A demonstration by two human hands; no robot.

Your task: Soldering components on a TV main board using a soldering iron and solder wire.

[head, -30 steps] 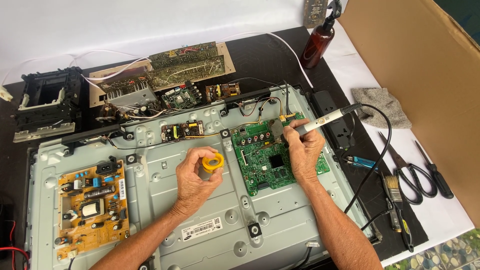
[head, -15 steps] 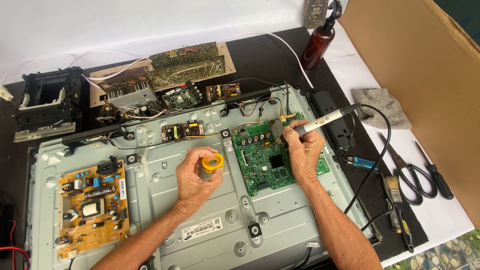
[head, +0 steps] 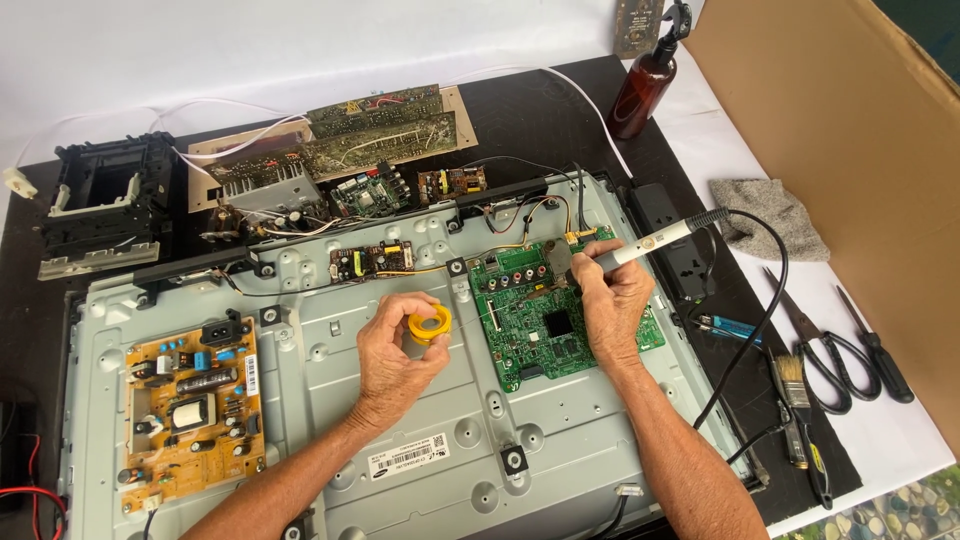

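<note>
My left hand (head: 395, 355) holds a small round yellow tin (head: 430, 325) over the grey metal back panel (head: 330, 420) of an opened flat screen. My right hand (head: 612, 300) grips a white-handled soldering iron (head: 645, 244), its tip at the top edge of the green main circuit board (head: 545, 320). The iron's black cable (head: 760, 300) loops off to the right. An orange power board (head: 192, 405) is mounted at the panel's left side.
Loose circuit boards (head: 370, 130) and a black plastic frame (head: 105, 200) lie behind the panel. A brown spray bottle (head: 645, 85) stands at the back. A grey rag (head: 770, 220), scissors (head: 830, 350), a brush (head: 795, 385), a screwdriver (head: 875, 350) and cardboard (head: 850, 130) are right.
</note>
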